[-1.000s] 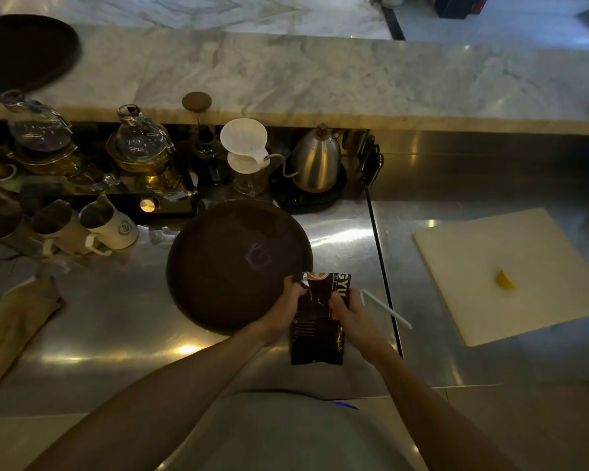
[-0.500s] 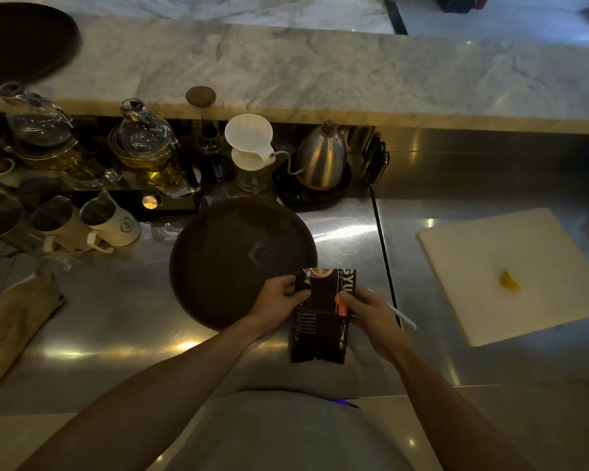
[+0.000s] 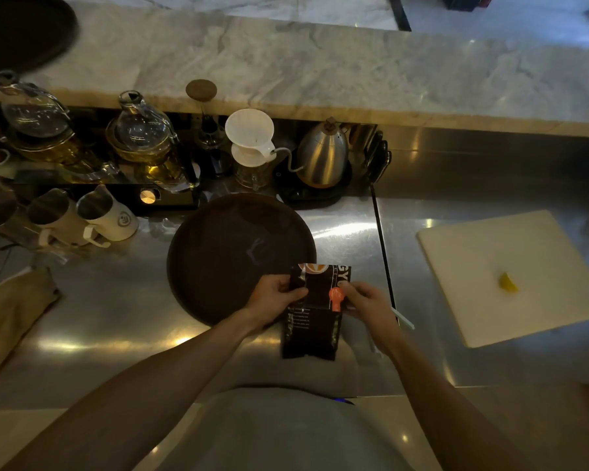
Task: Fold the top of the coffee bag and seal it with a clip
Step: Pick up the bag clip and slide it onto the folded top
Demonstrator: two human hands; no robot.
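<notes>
A dark brown coffee bag (image 3: pixel 312 329) with orange and white print stands on the steel counter in front of me. Its top part is bent over toward me. My left hand (image 3: pixel 275 295) pinches the left edge of the folded top. My right hand (image 3: pixel 366 305) grips the right edge, fingers by an orange mark on the bag. A thin white bar (image 3: pixel 403 318), possibly the clip, lies on the counter just right of my right hand, partly hidden by it.
A round dark tray (image 3: pixel 228 253) lies just behind the bag. A white cutting board (image 3: pixel 510 277) with a lemon wedge (image 3: pixel 508 283) sits to the right. A kettle (image 3: pixel 323 154), a white dripper (image 3: pixel 250 137), glass pots and mugs (image 3: pixel 108 215) line the back. A cloth (image 3: pixel 11 314) lies at left.
The bag's top has come further down toward me, showing more of its printed side. Both hands shifted slightly along the top edges and kept their hold.
</notes>
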